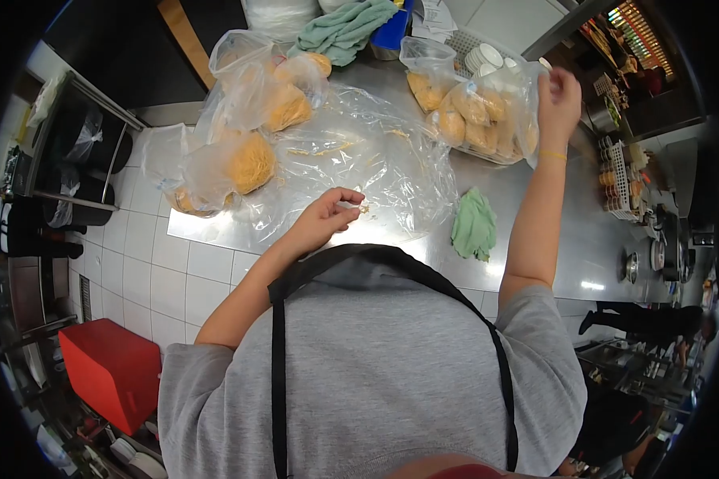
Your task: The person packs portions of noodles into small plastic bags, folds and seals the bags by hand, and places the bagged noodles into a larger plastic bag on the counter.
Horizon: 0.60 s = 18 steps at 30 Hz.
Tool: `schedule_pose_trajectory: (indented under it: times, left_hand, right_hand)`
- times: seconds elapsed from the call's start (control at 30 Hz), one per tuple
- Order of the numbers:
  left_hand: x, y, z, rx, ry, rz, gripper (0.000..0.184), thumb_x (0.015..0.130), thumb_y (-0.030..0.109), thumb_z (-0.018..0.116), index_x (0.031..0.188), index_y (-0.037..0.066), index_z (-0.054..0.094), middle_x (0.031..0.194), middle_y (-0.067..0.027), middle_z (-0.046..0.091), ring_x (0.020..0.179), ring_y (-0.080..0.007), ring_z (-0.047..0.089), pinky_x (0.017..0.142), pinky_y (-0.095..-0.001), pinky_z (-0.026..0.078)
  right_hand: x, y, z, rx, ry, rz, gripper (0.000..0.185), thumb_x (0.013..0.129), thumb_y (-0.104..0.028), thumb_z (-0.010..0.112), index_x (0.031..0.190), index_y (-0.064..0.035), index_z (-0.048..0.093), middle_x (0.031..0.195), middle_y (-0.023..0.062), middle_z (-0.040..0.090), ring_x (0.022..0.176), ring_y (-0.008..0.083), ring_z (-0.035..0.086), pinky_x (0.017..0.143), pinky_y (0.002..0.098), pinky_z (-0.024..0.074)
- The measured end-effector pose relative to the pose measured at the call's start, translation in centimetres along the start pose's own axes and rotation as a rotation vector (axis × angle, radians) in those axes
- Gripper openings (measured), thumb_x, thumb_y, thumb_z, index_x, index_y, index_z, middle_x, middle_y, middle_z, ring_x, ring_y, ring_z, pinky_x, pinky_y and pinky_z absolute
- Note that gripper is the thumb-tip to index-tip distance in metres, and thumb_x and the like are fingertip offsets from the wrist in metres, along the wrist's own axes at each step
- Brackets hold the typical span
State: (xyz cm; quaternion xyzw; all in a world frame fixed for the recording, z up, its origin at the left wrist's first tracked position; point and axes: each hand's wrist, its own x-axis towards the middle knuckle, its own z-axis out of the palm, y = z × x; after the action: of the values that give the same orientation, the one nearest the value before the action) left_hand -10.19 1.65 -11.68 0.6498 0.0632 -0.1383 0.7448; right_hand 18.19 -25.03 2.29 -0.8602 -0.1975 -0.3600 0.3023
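My right hand point(559, 100) is closed on the upper right edge of a clear plastic bag point(487, 120) packed with several rounded yellow-orange portions. My left hand point(331, 214) hovers low over the near side of the counter, fingers curved and thumb apart from them, with nothing visible in it. Beneath and beyond it spreads a large clear plastic sheet point(375, 164), wrinkled, with orange crumbs on it. On the left lie more plastic bags of stringy orange food, among them a near bag point(252, 164) and a farther bag point(287, 108).
A green cloth point(474, 225) lies on the steel counter point(535, 255) between my arms; another cloth point(345, 32) sits at the back. White cups point(484, 57) stand in a basket behind the held bag. A red bin point(110, 374) stands behind left. Other people are at right.
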Motion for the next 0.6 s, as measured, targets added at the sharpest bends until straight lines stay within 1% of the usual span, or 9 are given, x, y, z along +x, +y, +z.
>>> schedule_pose_trajectory:
  times: [0.1,0.2,0.27,0.33,0.37,0.43,0.47,0.53,0.6]
  left_hand:
    - [0.2,0.3,-0.1,-0.036,0.009,0.042,0.035,0.085,0.023,0.057,0.114,0.005,0.049,0.106,-0.0020,0.053,0.086,-0.0096,0.050,0.075,-0.0247,0.043]
    - [-0.3,1.1,-0.1,-0.020,0.015,0.048,0.035,0.085,0.023,0.057,0.114,0.006,0.049,0.107,-0.0017,0.053,0.086,-0.0093,0.050,0.075,-0.0243,0.043]
    - [-0.9,0.9,-0.3,-0.034,0.026,0.052,0.035,0.085,0.023,0.057,0.114,0.006,0.049,0.108,-0.0016,0.053,0.086,-0.0093,0.050,0.075,-0.0242,0.043]
    - [-1.6,0.6,-0.9,-0.047,0.044,0.061,0.036,0.085,0.023,0.057,0.115,0.006,0.049,0.108,-0.0014,0.052,0.087,-0.0092,0.049,0.075,-0.0242,0.043]
    - [-1.9,0.4,-1.3,-0.061,0.061,0.054,0.034,0.085,0.022,0.056,0.115,0.006,0.049,0.110,-0.0018,0.052,0.090,-0.0092,0.051,0.077,-0.0246,0.043]
    - [-2.4,0.3,-2.3,-0.082,0.088,0.051,0.033,0.086,0.020,0.055,0.115,0.006,0.048,0.112,-0.0021,0.051,0.093,-0.0092,0.052,0.079,-0.0250,0.042]
    - [-2.4,0.4,-2.9,-0.063,0.144,0.080,0.038,0.085,0.020,0.057,0.118,0.006,0.045,0.115,-0.0035,0.049,0.097,-0.0110,0.050,0.080,-0.0256,0.043]
    - [-2.0,0.7,-3.2,-0.054,0.204,0.100,0.043,0.083,0.019,0.060,0.121,0.006,0.042,0.117,-0.0050,0.047,0.101,-0.0128,0.048,0.080,-0.0263,0.043]
    - [-0.7,2.0,-2.8,0.125,0.524,0.371,0.064,0.076,0.022,0.068,0.127,0.005,0.034,0.123,-0.0101,0.040,0.110,-0.0210,0.042,0.086,-0.0316,0.041]
  right_hand:
    - [0.4,-5.9,4.6,0.244,-0.171,-0.247,0.048,0.068,-0.029,0.073,0.105,-0.0056,0.054,0.100,0.0127,0.057,0.089,0.0272,0.056,0.077,0.0367,0.0458]
    - [-1.2,-6.9,11.5,0.061,-0.141,-0.442,0.061,0.066,-0.035,0.073,0.114,-0.0075,0.049,0.105,0.0123,0.055,0.092,0.0272,0.057,0.077,0.0360,0.0463]
    - [-2.4,-6.7,14.1,-0.462,-0.227,-0.271,0.069,0.066,-0.040,0.072,0.121,-0.0102,0.042,0.118,0.0143,0.050,0.102,0.0334,0.053,0.085,0.0403,0.0440]
    - [-1.9,-5.4,15.5,-0.446,-0.638,0.046,0.058,0.071,-0.040,0.067,0.117,-0.0096,0.049,0.110,0.0140,0.055,0.100,0.0316,0.055,0.084,0.0388,0.0444]
    - [-1.7,-4.8,15.9,-0.438,-0.638,0.034,0.058,0.071,-0.040,0.067,0.117,-0.0096,0.049,0.110,0.0140,0.055,0.100,0.0316,0.055,0.084,0.0388,0.0444]
    - [-1.2,-4.6,16.1,-0.232,-0.735,-0.133,0.040,0.076,-0.032,0.064,0.107,-0.0081,0.057,0.097,0.0111,0.062,0.093,0.0287,0.058,0.078,0.0353,0.0456]
    - [-1.1,-4.3,16.1,-0.229,-0.742,-0.143,0.040,0.076,-0.032,0.064,0.107,-0.0081,0.057,0.097,0.0111,0.062,0.093,0.0287,0.058,0.078,0.0353,0.0456]
    - [-1.1,-5.1,13.9,0.322,-0.583,-0.096,0.023,0.081,-0.022,0.060,0.099,-0.0069,0.061,0.083,0.0040,0.064,0.086,0.0187,0.061,0.071,0.0304,0.0461]
    - [-1.0,-7.2,11.0,0.513,-0.691,-0.094,0.021,0.082,-0.018,0.058,0.099,-0.0073,0.060,0.083,0.0014,0.063,0.083,0.0138,0.059,0.069,0.0285,0.0456]
